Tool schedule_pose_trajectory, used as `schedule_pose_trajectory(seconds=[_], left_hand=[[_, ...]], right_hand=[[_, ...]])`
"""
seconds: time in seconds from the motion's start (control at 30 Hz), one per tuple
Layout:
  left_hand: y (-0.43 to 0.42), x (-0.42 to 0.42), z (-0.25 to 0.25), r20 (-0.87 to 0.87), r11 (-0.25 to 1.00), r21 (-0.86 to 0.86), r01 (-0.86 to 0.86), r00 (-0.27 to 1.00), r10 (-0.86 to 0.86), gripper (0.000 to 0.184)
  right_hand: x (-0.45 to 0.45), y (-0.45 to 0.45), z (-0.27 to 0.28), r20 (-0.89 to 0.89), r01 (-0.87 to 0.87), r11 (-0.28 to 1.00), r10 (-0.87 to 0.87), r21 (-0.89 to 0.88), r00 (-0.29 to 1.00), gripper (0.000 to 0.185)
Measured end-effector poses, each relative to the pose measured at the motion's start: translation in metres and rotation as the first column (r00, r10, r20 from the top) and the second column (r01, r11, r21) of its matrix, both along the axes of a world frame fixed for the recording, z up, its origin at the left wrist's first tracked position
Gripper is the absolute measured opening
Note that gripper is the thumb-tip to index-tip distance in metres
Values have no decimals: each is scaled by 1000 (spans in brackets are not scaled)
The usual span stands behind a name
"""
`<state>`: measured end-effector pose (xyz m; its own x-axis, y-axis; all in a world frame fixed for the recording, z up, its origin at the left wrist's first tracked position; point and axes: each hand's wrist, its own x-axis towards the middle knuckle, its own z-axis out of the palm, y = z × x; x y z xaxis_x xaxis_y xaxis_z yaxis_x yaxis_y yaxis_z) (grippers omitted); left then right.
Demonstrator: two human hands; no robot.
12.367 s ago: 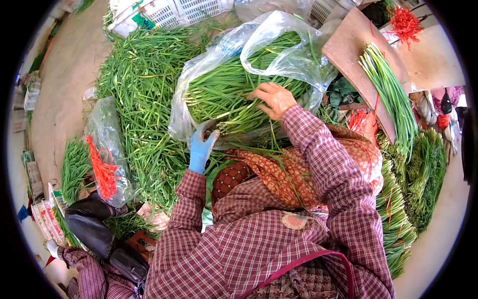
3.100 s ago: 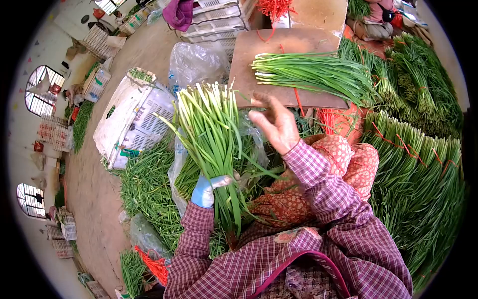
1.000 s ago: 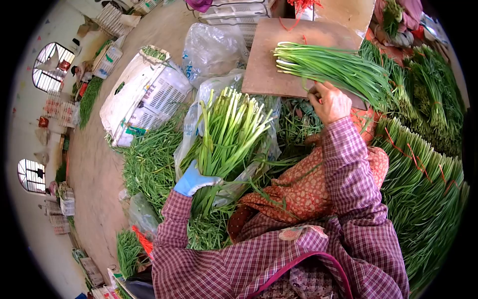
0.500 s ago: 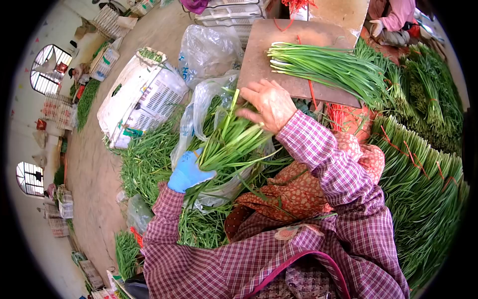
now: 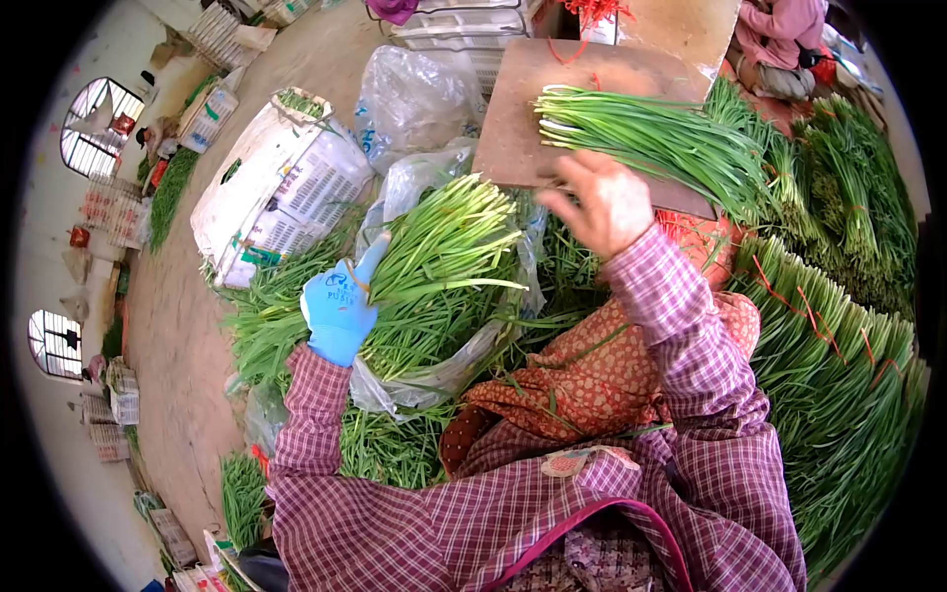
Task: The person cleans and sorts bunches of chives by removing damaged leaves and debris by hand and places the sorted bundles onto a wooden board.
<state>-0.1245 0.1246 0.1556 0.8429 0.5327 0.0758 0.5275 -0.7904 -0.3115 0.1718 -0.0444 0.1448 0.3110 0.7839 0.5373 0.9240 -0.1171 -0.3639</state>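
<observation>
My left hand (image 5: 338, 308), in a blue glove, grips a bunch of garlic chives (image 5: 444, 237) with its pale cut ends pointing up and right. The bunch is above an opened clear plastic bag (image 5: 434, 380) of loose green leaves. My bare right hand (image 5: 610, 202) is slightly blurred at the near edge of a brown board (image 5: 513, 109). Its thumb and fingers are apart, with nothing seen between them. On the board lies a neat bundle of chives (image 5: 641, 143), white ends to the left.
Tied bundles of chives (image 5: 829, 395) are stacked on the right. A white crate (image 5: 286, 202) stands to the left, beside a crumpled clear bag (image 5: 419, 104). Red ties (image 5: 597, 10) hang behind the board. Another person (image 5: 779, 39) sits at the top right.
My right hand has moved right, away from the chives in my left hand. My left hand has shifted left and turned, and the bunch's cut ends now fan out to the upper right.
</observation>
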Motion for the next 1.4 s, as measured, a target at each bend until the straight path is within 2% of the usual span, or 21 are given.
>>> schedule_pose_trajectory(seconds=[0.07, 0.1, 0.23, 0.3, 0.47, 0.53, 0.6, 0.7, 0.8, 0.87, 0.93, 0.97, 1.0, 1.03, 1.07, 1.1, 1.13, 1.2, 1.27, 1.33, 1.4], left_hand=[[-2, 5, 3, -36, 999, 34, -12, 999, 13, 95], [-3, 7, 4, -62, 999, 54, -10, 998, 13, 94], [-3, 11, 4, -64, 994, 104, 28, 998, -21, 96], [-5, 13, 6, -70, 992, 113, 54, 996, -47, 96], [0, 15, 7, -57, 988, 124, 89, 995, -82, 91], [-2, 18, 11, -63, 991, 111, 75, 996, -68, 91], [-2, 18, 10, -69, 993, 97, 64, 996, -57, 91], [3, 16, 7, -18, 995, 78, 63, 998, -62, 90], [9, 3, 6, -2, 995, 86, 41, 999, -41, 88], [19, -12, 3, 30, 991, 129, 20, 999, -24, 87], [27, -28, 2, 32, 991, 135, -16, 999, 12, 88], [30, -34, 2, 34, 983, 183, -28, 999, 22, 89], [32, -37, 2, 38, 972, 233, -38, 999, 30, 90], [33, -38, 2, 30, 971, 234, -42, 999, 36, 91], [33, -37, 2, 31, 971, 236, -41, 999, 34, 91], [32, -34, 3, 18, 967, 253, -32, 999, 29, 91], [30, -31, 3, 3, 962, 271, -22, 1000, 23, 90], [27, -25, 4, 26, 960, 278, 34, 999, -44, 88], [24, -17, 4, 57, 953, 292, 79, 993, -100, 86], [16, -8, 7, -37, 945, 321, 68, 998, -59, 95], [7, -1, 13, -25, 954, 291, 69, 998, -65, 79]], right_hand=[[-26, 8, 10, 84, -58, 998, 61, -32, 995, 35], [-35, 12, 8, 66, -115, 993, 112, 39, 992, 38], [-52, 28, 0, 27, -136, 987, 134, 81, 991, 34], [-53, 36, -9, 132, -270, 957, 256, 107, 958, 29], [-52, 43, -26, 63, -364, 923, 359, 121, 931, 19], [-51, 40, -27, 54, -283, 948, 278, 146, 959, 17], [-46, 34, -29, 53, -280, 940, 275, 193, 960, 14], [-34, 20, -33, 37, -153, 973, 149, 174, 988, 14], [-10, -2, -41, 22, -20, 998, 19, 53, 1000, 14], [23, -22, -58, 23, 60, 996, -61, 59, 998, 14], [55, -47, -73, 12, 200, 948, -203, -246, 979, 16], [68, -55, -80, 71, 256, 834, -254, -489, 964, 18], [69, -56, -72, 142, 304, 655, -289, -691, 947, 21], [60, -59, -70, 242, 360, 655, -268, -664, 933, 24], [55, -55, -66, 242, 362, 656, -270, -662, 932, 24], [41, -47, -49, 159, 254, 833, -201, -492, 967, 24], [26, -37, -34, 93, 134, 950, -112, -283, 989, 24], [-5, -8, -9, -11, -13, 990, 12, -141, 1000, 25], [-30, 22, -3, 13, -78, 995, 79, -63, 997, 28], [-47, 46, -10, 125, -44, 998, 48, -33, 991, 36], [-56, 61, -17, 73, 3, 984, 10, -177, 997, 46]])
